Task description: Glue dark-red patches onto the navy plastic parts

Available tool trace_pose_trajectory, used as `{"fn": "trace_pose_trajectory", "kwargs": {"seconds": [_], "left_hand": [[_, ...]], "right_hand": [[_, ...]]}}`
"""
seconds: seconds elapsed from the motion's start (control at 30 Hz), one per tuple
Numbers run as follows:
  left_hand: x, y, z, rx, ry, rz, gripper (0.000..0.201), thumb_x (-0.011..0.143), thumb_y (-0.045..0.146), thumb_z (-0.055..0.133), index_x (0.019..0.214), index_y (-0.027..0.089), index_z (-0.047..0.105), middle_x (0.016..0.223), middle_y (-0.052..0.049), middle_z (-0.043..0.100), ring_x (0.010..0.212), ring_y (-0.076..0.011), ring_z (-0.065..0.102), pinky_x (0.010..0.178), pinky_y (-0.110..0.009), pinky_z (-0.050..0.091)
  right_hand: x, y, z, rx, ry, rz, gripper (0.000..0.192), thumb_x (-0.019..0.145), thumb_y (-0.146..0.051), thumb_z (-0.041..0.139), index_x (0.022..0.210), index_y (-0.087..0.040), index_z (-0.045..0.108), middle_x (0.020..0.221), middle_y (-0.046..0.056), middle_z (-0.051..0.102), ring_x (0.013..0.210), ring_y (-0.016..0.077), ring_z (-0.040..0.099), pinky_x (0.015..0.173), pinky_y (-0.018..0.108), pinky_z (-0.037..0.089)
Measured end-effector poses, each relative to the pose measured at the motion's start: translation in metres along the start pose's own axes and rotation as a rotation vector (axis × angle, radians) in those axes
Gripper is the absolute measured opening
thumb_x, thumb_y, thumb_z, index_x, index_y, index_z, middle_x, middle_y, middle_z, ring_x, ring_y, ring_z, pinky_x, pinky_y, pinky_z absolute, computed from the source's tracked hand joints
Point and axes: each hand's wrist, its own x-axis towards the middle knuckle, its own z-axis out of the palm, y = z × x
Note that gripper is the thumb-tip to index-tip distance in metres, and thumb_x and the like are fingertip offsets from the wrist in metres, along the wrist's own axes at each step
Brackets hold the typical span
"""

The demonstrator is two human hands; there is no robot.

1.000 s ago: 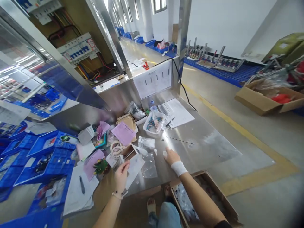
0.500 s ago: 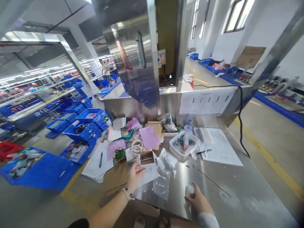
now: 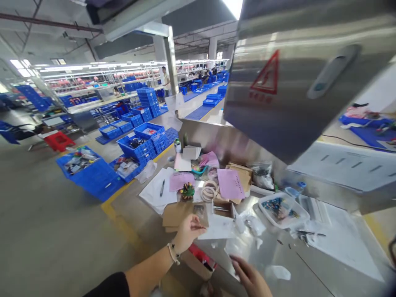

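My left hand (image 3: 188, 234) pinches the edge of a white paper sheet (image 3: 220, 227) lying on the steel table (image 3: 328, 268), beside a piece of brown cardboard (image 3: 175, 214). My right hand (image 3: 251, 277) is low at the table's near edge, blurred, its fingertips at a clear plastic bag (image 3: 236, 247). I cannot tell whether it grips the bag. A small white piece (image 3: 278, 272) lies on the steel just right of that hand.
A clear tub of coloured parts (image 3: 283, 210), pink slips (image 3: 230, 183), tape rolls (image 3: 209, 192) and papers with a pen (image 3: 157, 192) crowd the table. A steel cabinet door with a red warning triangle (image 3: 278, 90) hangs overhead. Blue crates (image 3: 89, 173) stand on the floor at left.
My view has swung left and up. The left hand keeps its hold on the white sheet. The right hand moved toward the clear bag, and the white piece it held now lies on the table.
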Motion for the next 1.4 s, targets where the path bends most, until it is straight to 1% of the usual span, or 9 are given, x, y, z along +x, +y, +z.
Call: {"fn": "trace_pose_trajectory", "kwargs": {"seconds": [0.1, 0.2, 0.43, 0.6, 0.73, 0.87, 1.07, 1.27, 1.4], "left_hand": [[-0.025, 0.018, -0.055, -0.029, 0.017, 0.024, 0.059, 0.054, 0.040, 0.099, 0.087, 0.021, 0.053, 0.079, -0.006, 0.080, 0.085, -0.0244, 0.078, 0.080, -0.032, 0.057], [-0.050, 0.034, -0.139, -0.061, 0.096, 0.076, 0.062, 0.057, 0.045, 0.097, 0.089, 0.022, 0.048, 0.080, -0.005, 0.080, 0.080, -0.0229, 0.078, 0.078, -0.031, 0.057], [-0.131, 0.070, -0.408, -0.092, 0.386, 0.172, 0.068, 0.061, 0.059, 0.093, 0.091, 0.025, 0.042, 0.081, -0.003, 0.081, 0.079, -0.0199, 0.077, 0.078, -0.029, 0.057], [-0.178, 0.093, -0.565, -0.115, 0.485, 0.166, 0.073, 0.054, 0.070, 0.091, 0.091, 0.024, 0.049, 0.077, -0.004, 0.079, 0.077, -0.0243, 0.078, 0.072, -0.030, 0.060], [-0.181, 0.097, -0.680, -0.156, 0.631, 0.079, 0.076, 0.047, 0.069, 0.094, 0.094, 0.021, 0.058, 0.083, -0.008, 0.082, 0.085, -0.0299, 0.080, 0.076, -0.034, 0.063], [-0.163, 0.091, -0.808, -0.293, 0.745, 0.050, 0.084, 0.040, 0.069, 0.095, 0.101, 0.020, 0.065, 0.088, -0.010, 0.083, 0.093, -0.0337, 0.080, 0.083, -0.038, 0.063], [-0.142, 0.109, -1.037, -0.375, 0.893, 0.038, 0.097, 0.034, 0.073, 0.095, 0.111, 0.018, 0.072, 0.089, -0.013, 0.083, 0.100, -0.0387, 0.078, 0.090, -0.044, 0.064], [-0.174, 0.163, -1.253, -0.335, 1.027, 0.042, 0.113, 0.038, 0.073, 0.094, 0.130, 0.014, 0.067, 0.089, -0.012, 0.083, 0.100, -0.0365, 0.078, 0.096, -0.045, 0.062], [-0.198, 0.178, -1.401, -0.341, 1.093, 0.076, 0.105, 0.041, 0.071, 0.095, 0.127, 0.015, 0.071, 0.075, -0.007, 0.080, 0.093, -0.0354, 0.078, 0.087, -0.044, 0.064]], "right_hand": [[0.053, -0.087, 0.070, 0.012, -0.135, -0.135, 0.090, 0.089, -0.087, 0.039, 0.128, -0.016, 0.077, 0.118, 0.017, 0.076, 0.111, 0.0350, 0.070, 0.102, 0.044, 0.053], [0.098, -0.159, 0.153, 0.003, -0.279, -0.295, 0.077, 0.095, -0.080, 0.044, 0.126, -0.018, 0.078, 0.111, 0.014, 0.078, 0.103, 0.0320, 0.070, 0.097, 0.041, 0.053], [0.158, -0.322, 0.391, -0.088, -0.479, -0.524, 0.046, 0.098, -0.052, 0.065, 0.127, -0.019, 0.077, 0.097, 0.011, 0.077, 0.088, 0.0236, 0.066, 0.083, 0.031, 0.049], [0.185, -0.428, 0.541, -0.166, -0.640, -0.562, 0.026, 0.095, -0.040, 0.074, 0.115, -0.026, 0.083, 0.084, 0.002, 0.076, 0.074, 0.0145, 0.061, 0.069, 0.023, 0.043], [0.224, -0.487, 0.647, -0.247, -0.666, -0.538, 0.020, 0.093, -0.037, 0.078, 0.109, -0.028, 0.084, 0.075, -0.001, 0.071, 0.066, 0.0111, 0.055, 0.066, 0.022, 0.040], [0.283, -0.538, 0.770, -0.323, -0.688, -0.565, 0.019, 0.089, -0.036, 0.081, 0.107, -0.029, 0.085, 0.091, 0.003, 0.068, 0.077, 0.0131, 0.055, 0.073, 0.024, 0.040], [0.381, -0.650, 0.984, -0.360, -0.901, -0.665, 0.015, 0.093, -0.035, 0.077, 0.105, -0.033, 0.085, 0.074, 0.001, 0.061, 0.074, 0.0148, 0.053, 0.070, 0.025, 0.038], [0.438, -0.783, 1.184, -0.338, -1.093, -0.734, 0.015, 0.090, -0.033, 0.080, 0.104, -0.035, 0.084, 0.076, -0.001, 0.063, 0.071, 0.0119, 0.052, 0.070, 0.022, 0.038], [0.465, -0.853, 1.333, -0.346, -1.172, -0.779, 0.017, 0.086, -0.030, 0.084, 0.102, -0.035, 0.084, 0.073, -0.002, 0.062, 0.069, 0.0110, 0.052, 0.069, 0.020, 0.039]]}}
